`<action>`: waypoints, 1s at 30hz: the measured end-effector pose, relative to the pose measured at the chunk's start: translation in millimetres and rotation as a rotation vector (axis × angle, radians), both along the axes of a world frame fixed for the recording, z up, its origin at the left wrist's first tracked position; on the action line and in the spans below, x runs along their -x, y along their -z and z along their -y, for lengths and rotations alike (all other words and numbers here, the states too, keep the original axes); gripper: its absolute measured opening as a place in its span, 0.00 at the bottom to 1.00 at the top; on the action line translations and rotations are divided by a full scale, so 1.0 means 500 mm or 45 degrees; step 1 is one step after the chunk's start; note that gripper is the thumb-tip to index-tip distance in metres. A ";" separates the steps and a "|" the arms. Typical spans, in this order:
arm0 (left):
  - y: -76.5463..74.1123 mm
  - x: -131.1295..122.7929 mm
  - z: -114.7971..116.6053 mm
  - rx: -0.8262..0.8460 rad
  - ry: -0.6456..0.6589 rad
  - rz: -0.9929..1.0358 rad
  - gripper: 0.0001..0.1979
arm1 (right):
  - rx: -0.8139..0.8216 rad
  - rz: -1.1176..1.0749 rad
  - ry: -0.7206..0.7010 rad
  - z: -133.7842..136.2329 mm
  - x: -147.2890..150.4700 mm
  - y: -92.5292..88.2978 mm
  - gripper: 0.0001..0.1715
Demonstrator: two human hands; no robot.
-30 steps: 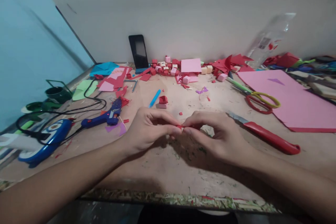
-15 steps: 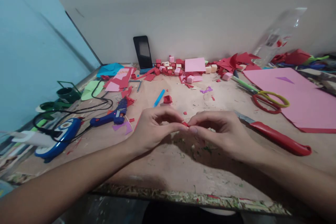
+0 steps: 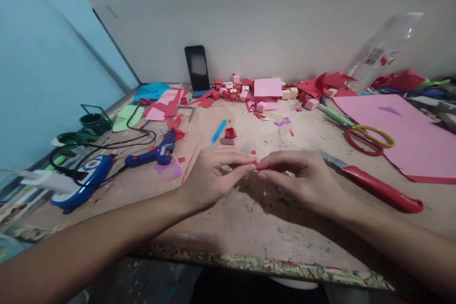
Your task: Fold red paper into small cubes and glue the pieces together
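Observation:
Between my fingertips is a small piece of red paper (image 3: 255, 164), mostly covered by them. My left hand (image 3: 223, 173) pinches it from the left, thumb against forefinger. From the other side my right hand (image 3: 297, 173) pinches the same piece. Just beyond the hands lie a tiny red paper scrap (image 3: 253, 152) and a small red paper box (image 3: 230, 134) that looks open at the top. A blue pen-like stick (image 3: 217, 133) rests behind my left hand. Close to my right hand is a knife with a red handle (image 3: 383, 189), its blade pointing toward the hand.
A blue glue gun (image 3: 153, 154) with a black cable lies left, near a blue-and-white power strip (image 3: 85, 183). Scissors (image 3: 368, 138) and pink paper sheets (image 3: 420, 137) are at right. Along the wall stand a phone (image 3: 197, 69), small paper cubes (image 3: 244, 95) and a plastic bottle (image 3: 384, 52).
Both hands keep pinching the red paper, with only slight shifts of the fingers. The whole view has moved a little, so the table's things appear slightly further right.

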State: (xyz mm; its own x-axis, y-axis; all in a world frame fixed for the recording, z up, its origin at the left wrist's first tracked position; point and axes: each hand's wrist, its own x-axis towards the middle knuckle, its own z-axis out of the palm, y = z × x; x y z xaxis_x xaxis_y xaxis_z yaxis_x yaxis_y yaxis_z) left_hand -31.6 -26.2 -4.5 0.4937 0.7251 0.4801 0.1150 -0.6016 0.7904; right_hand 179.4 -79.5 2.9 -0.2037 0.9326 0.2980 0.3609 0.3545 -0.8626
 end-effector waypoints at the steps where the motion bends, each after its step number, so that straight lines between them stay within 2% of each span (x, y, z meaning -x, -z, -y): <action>1: 0.000 0.000 -0.001 0.008 -0.004 -0.011 0.04 | 0.004 0.003 0.000 0.000 0.000 0.001 0.07; 8: -0.005 -0.002 -0.004 0.100 -0.017 -0.001 0.04 | -0.015 0.076 -0.011 0.002 0.001 -0.005 0.09; 12: -0.008 -0.001 -0.001 0.208 -0.016 0.001 0.07 | -0.044 0.067 -0.045 0.001 0.000 -0.006 0.12; 16: -0.003 0.000 -0.003 0.308 0.013 0.042 0.08 | -0.033 0.045 -0.063 -0.002 0.000 -0.003 0.12; 21: 0.002 -0.005 -0.006 0.401 0.007 0.089 0.08 | -0.028 0.065 -0.004 -0.003 0.003 0.001 0.10; 25: 0.000 -0.007 -0.003 0.480 0.022 0.104 0.07 | -0.110 0.116 0.049 0.001 0.007 0.001 0.11; 30: -0.002 -0.006 -0.001 0.405 0.057 0.066 0.07 | -0.165 0.164 0.110 0.001 0.006 0.003 0.09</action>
State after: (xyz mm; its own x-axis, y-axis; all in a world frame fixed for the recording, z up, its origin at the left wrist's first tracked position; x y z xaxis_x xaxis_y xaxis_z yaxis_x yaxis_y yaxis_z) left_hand -28.7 -25.6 -3.8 0.5095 0.8209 0.2579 0.0487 -0.3268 0.9438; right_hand 176.3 -80.0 1.3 -0.1691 0.9037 0.3933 0.4993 0.4225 -0.7564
